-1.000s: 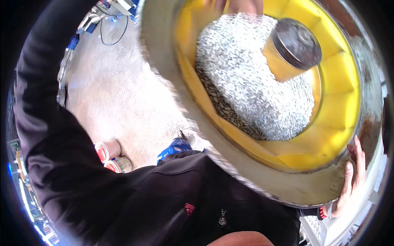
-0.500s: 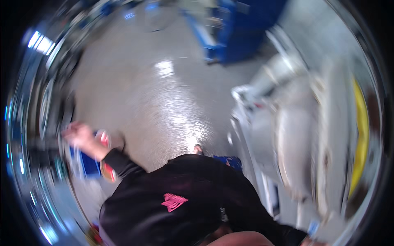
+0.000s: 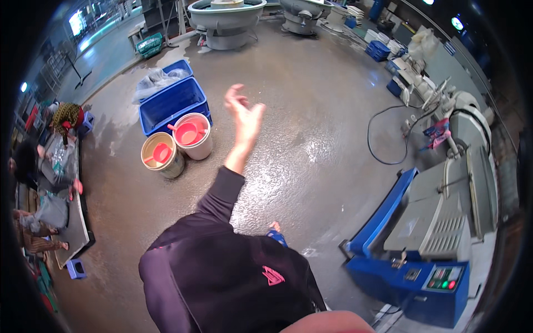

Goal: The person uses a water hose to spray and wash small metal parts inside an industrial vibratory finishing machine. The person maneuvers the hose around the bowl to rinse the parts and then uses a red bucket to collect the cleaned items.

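Nothing is gripped by the left hand (image 3: 244, 119), which is raised with thumb and fingers parted, while the right hand is out of view and its state cannot be told. Near it on the floor (image 3: 311, 100), a white bucket (image 3: 199, 150) and a tan bucket (image 3: 174, 169) are set side by side, just beside a blue crate (image 3: 173, 105) — probably so that the red scoops (image 3: 162, 151) inside are kept handy. Both are round and open-topped — the tan one darker and mottled along its wall.

Factory workshop, wet floor (image 3: 311, 183), blue-and-grey machine (image 3: 411, 230) fitted with lit buttons (image 3: 445, 284), round tubs (image 3: 227, 23) mounted on bases, buckets (image 3: 199, 151) set beside a blue crate (image 3: 176, 101)
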`<state>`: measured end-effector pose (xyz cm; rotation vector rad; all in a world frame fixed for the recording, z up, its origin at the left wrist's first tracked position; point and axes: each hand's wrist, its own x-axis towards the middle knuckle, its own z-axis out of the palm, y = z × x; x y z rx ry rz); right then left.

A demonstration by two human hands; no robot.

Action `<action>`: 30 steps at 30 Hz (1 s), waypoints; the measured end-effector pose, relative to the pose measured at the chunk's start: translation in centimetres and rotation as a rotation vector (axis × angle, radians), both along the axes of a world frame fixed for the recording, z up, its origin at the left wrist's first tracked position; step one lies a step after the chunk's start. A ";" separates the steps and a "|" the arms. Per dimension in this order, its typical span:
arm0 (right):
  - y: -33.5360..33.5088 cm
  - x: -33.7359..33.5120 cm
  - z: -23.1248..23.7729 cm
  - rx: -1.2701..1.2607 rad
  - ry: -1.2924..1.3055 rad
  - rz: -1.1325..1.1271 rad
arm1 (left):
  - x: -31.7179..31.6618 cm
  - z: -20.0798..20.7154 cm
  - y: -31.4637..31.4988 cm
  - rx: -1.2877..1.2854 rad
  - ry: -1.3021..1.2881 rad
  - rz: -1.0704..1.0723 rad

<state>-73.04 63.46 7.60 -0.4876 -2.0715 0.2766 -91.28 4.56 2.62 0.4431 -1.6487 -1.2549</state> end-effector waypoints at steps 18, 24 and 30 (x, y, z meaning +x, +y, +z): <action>-18.5 -85.6 -17.7 0.142 -1.074 1.029 | -28.9 -4.8 -19.2 -0.246 -1.523 -0.074; -5.8 -79.6 -34.7 -1.192 -1.556 0.566 | -65.6 -1.7 -16.9 -0.628 -1.144 -0.377; -7.8 -83.7 -40.4 -1.149 -1.629 0.049 | -95.3 -5.3 -11.4 -0.063 -0.919 -1.127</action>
